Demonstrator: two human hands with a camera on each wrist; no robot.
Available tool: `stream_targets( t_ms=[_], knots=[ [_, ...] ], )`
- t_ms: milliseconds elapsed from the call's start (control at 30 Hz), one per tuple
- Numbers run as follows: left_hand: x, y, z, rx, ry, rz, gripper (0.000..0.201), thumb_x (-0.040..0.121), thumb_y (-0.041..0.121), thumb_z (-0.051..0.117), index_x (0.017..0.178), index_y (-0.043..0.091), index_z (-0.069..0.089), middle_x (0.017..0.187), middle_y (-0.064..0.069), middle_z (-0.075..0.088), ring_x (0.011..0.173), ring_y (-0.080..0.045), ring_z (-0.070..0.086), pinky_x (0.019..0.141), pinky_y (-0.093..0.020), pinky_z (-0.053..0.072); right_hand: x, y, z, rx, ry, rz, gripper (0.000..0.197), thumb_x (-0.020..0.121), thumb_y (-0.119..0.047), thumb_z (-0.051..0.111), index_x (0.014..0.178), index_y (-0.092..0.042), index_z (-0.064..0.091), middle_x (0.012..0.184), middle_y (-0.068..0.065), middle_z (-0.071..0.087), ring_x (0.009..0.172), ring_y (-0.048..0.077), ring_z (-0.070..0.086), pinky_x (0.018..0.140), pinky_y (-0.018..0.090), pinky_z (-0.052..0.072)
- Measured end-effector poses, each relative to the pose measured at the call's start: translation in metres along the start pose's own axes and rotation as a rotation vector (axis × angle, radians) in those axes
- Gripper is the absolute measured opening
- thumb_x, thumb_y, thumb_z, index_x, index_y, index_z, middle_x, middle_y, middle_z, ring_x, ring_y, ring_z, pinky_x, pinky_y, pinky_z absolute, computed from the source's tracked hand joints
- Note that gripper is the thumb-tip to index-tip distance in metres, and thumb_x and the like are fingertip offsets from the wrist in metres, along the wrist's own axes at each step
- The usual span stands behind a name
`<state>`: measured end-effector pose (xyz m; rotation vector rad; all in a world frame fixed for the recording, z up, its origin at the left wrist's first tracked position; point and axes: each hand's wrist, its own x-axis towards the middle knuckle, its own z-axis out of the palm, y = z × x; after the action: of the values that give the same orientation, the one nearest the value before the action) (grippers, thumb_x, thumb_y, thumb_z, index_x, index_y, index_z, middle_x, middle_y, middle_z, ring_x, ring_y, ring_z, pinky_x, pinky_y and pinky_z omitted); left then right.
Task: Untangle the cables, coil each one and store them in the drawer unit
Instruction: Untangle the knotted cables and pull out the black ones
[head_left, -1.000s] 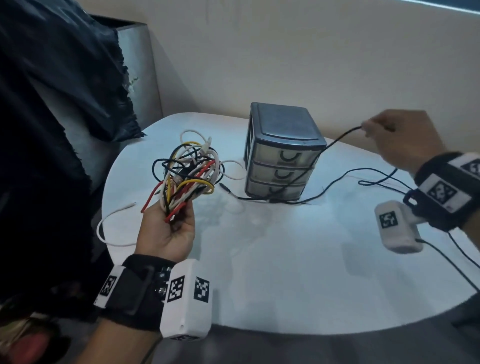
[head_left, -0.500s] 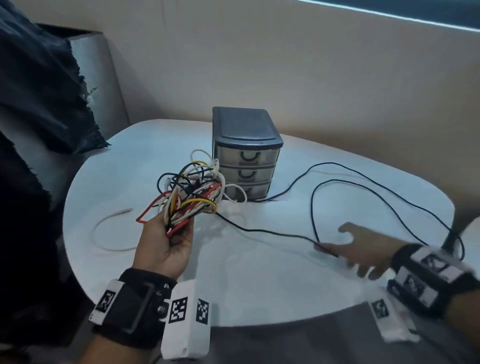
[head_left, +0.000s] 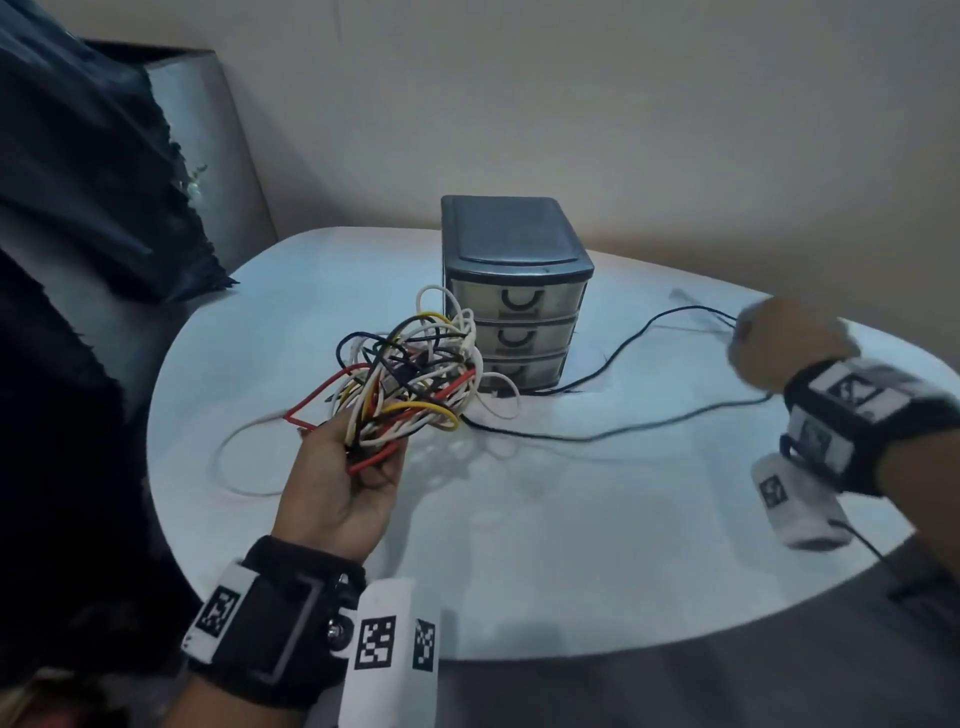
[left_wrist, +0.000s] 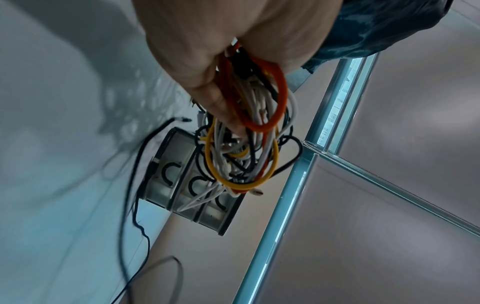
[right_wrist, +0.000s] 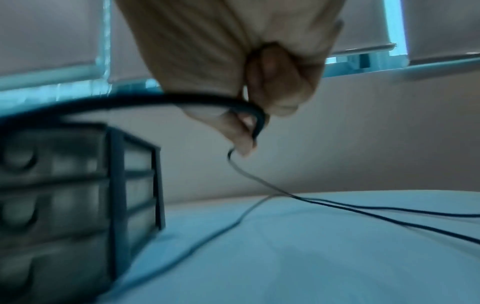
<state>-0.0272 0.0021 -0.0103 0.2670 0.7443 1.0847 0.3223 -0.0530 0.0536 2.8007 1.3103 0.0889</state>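
White round table (head_left: 571, 545): fills the middle of the head view; everything below rests on or hangs over it. Dark fabric (head_left: 78, 208) drapes at 9 to 10 o'clock, beyond the table's edge.

Three-drawer unit (head_left: 514, 296): stands upright at 12 o'clock on the table, dark lid up, all three drawers pushed in, handles facing me.

Tangled cable bundle (head_left: 410, 379): red, yellow, white and black wires, held above the table just left of the unit; its loops overlap the view of the lower drawer fronts. A white cable (head_left: 234, 457) trails from it onto the table toward 9 o'clock.

Black cable (head_left: 623, 358): runs out of the bundle along the table, passes the foot of the unit and rises toward 2 o'clock; a second strand lies nearer me, crossing toward 3 o'clock.

My left hand (head_left: 337, 483): at 7 o'clock, palm up, wrist raised, fingers and thumb curled round the stem of the bundle.

My right hand (head_left: 779, 348): at 2 o'clock, motion-blurred, knuckles toward the camera; in the right wrist view thumb and fingers (right_wrist: 239, 131) pinch the black cable, clamped on it above the table.
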Motion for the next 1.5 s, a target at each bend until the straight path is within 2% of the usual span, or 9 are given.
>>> stream_targets(
  t_ms=[133,300,567,767,900,1100,1167,1267,1500],
  knots=[
    [-0.001,-0.002,0.001,0.007,-0.02,0.006,0.015,0.077,0.005,0.059,0.077,0.008,0.073,0.069,0.0,0.07,0.055,-0.005,0.064,0.057,-0.013,0.053,0.007,-0.013,-0.046,0.407,0.472,0.033,0.012,0.091,-0.016,0.057,0.096,-0.011,0.067,0.1,0.023,0.069,0.094,0.045,0.064,0.086,0.046,0.055],
    [-0.003,-0.002,0.0,0.004,-0.04,0.022,0.016,0.071,0.008,0.061,0.082,0.008,0.073,0.073,-0.001,0.073,0.059,-0.006,0.067,0.058,-0.014,0.055,0.006,-0.025,-0.062,0.413,0.545,-0.264,0.01,0.094,-0.02,0.054,0.102,-0.015,0.059,0.1,0.019,0.069,0.094,0.043,0.062,0.085,0.046,0.051],
    [-0.005,-0.004,0.002,-0.005,0.001,-0.023,0.021,0.095,0.004,0.052,0.084,0.008,0.069,0.069,0.0,0.071,0.054,-0.005,0.065,0.051,-0.014,0.054,-0.03,-0.022,-0.019,0.501,-0.579,-0.119,0.016,0.101,-0.013,0.05,0.099,-0.003,0.062,0.078,0.013,0.075,0.058,0.021,0.07,0.05,0.025,0.053],
    [-0.007,-0.005,0.004,0.0,-0.002,-0.053,0.038,0.093,0.004,0.054,0.061,0.008,0.075,0.066,-0.001,0.071,0.052,-0.006,0.066,0.051,-0.015,0.055,-0.059,-0.011,0.027,0.07,-1.026,-0.016,0.024,0.099,-0.014,0.048,0.098,-0.002,0.068,0.074,0.008,0.073,0.06,0.017,0.065,0.055,0.018,0.048],
    [-0.006,-0.004,0.004,0.017,-0.002,-0.05,0.043,0.093,0.005,0.052,0.057,0.009,0.075,0.064,-0.001,0.071,0.052,-0.006,0.066,0.053,-0.014,0.055,-0.05,0.0,0.024,-0.424,-0.768,-0.216,0.035,0.101,-0.012,0.045,0.135,-0.007,0.055,0.132,0.01,0.061,0.123,0.023,0.058,0.101,0.025,0.045],
    [-0.005,-0.005,0.003,0.026,-0.006,-0.042,0.042,0.093,0.003,0.052,0.058,0.008,0.076,0.065,-0.002,0.071,0.052,-0.007,0.067,0.051,-0.015,0.055,-0.022,-0.012,-0.04,0.332,0.377,-0.309,0.021,0.102,-0.015,0.044,0.111,-0.003,0.059,0.107,0.022,0.063,0.098,0.039,0.058,0.08,0.037,0.046],
    [-0.004,-0.005,0.002,0.026,0.011,-0.05,0.041,0.094,0.003,0.052,0.06,0.007,0.075,0.064,-0.002,0.071,0.051,-0.008,0.066,0.052,-0.016,0.056,-0.04,-0.031,-0.047,0.674,-0.108,-0.282,0.024,0.104,-0.019,0.044,0.11,-0.006,0.063,0.107,0.018,0.068,0.095,0.033,0.063,0.07,0.032,0.045],
    [-0.003,-0.005,0.001,0.036,0.024,-0.06,0.044,0.094,0.004,0.052,0.057,0.009,0.075,0.063,0.0,0.07,0.051,-0.006,0.065,0.054,-0.015,0.054,-0.069,-0.035,-0.01,0.242,-1.054,-0.171,0.018,0.1,-0.012,0.043,0.101,-0.002,0.058,0.092,0.016,0.074,0.076,0.029,0.069,0.054,0.026,0.051],
    [-0.003,-0.007,0.0,0.042,0.01,-0.073,0.042,0.094,0.005,0.052,0.06,0.009,0.075,0.064,-0.001,0.07,0.052,-0.007,0.066,0.056,-0.015,0.054,-0.047,0.02,0.0,-0.523,-0.467,-0.122,0.017,0.095,-0.012,0.046,0.101,-0.011,0.061,0.102,0.006,0.067,0.082,0.023,0.057,0.069,0.027,0.044]
  ],
)
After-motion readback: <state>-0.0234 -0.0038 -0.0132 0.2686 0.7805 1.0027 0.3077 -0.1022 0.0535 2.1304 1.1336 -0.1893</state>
